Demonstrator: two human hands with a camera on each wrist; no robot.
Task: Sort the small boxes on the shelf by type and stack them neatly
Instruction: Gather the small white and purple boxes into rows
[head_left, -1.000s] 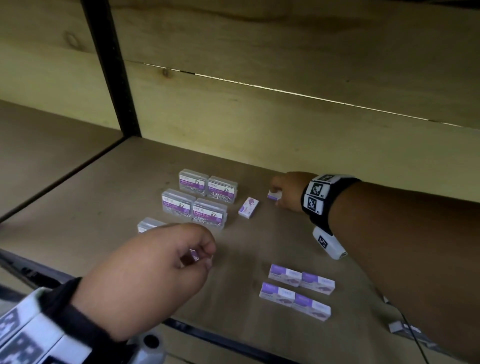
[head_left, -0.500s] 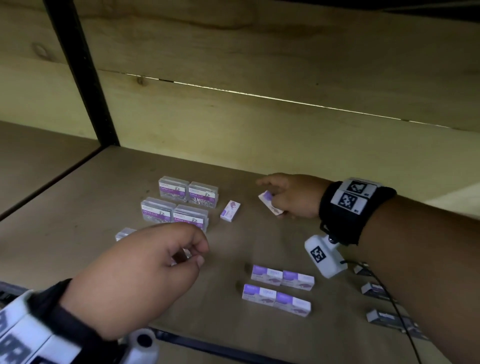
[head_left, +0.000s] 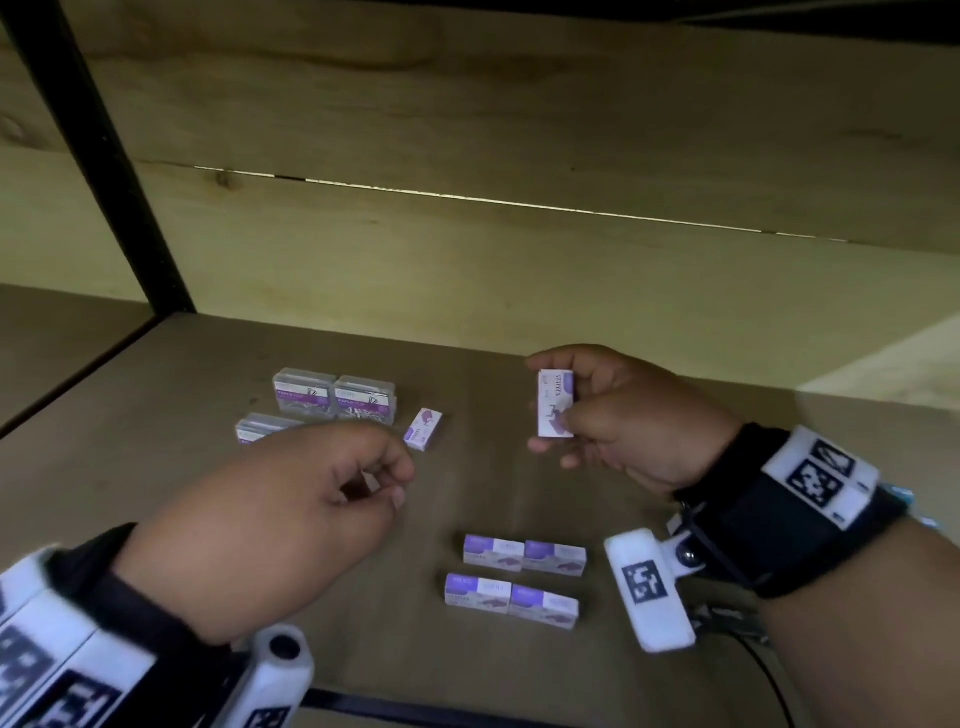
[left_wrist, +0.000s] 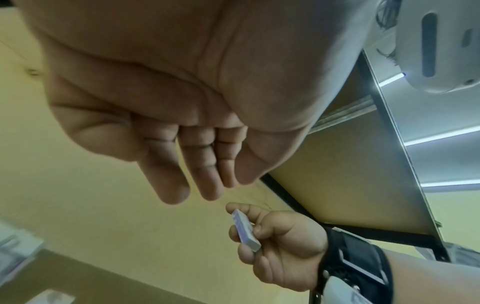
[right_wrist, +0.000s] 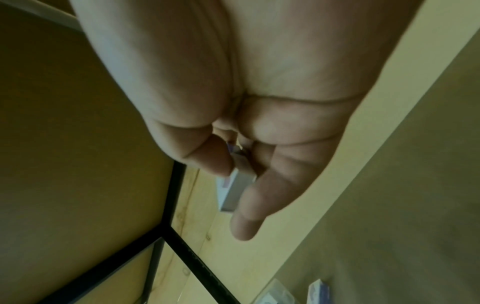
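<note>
i see the right hand (head_left: 618, 415) pinching a small flat purple-and-white cardboard staples box (head_left: 555, 402) upright above the matte wooden shelf (head_left: 519, 493), thumb on its printed face. the left hand (head_left: 291, 499) hovers loosely curled in the head view, and only the left wrist view shows its fingers (left_wrist: 202, 164) nearly straight and empty, plus the box's thin edge (left_wrist: 246, 230). on the shelf: clear plastic paper-clip cases (head_left: 332, 397) at back left, one loose staples box (head_left: 423, 428) beside them, four flat staples boxes (head_left: 514, 579) in a tidy two-by-two block near the front.
</note>
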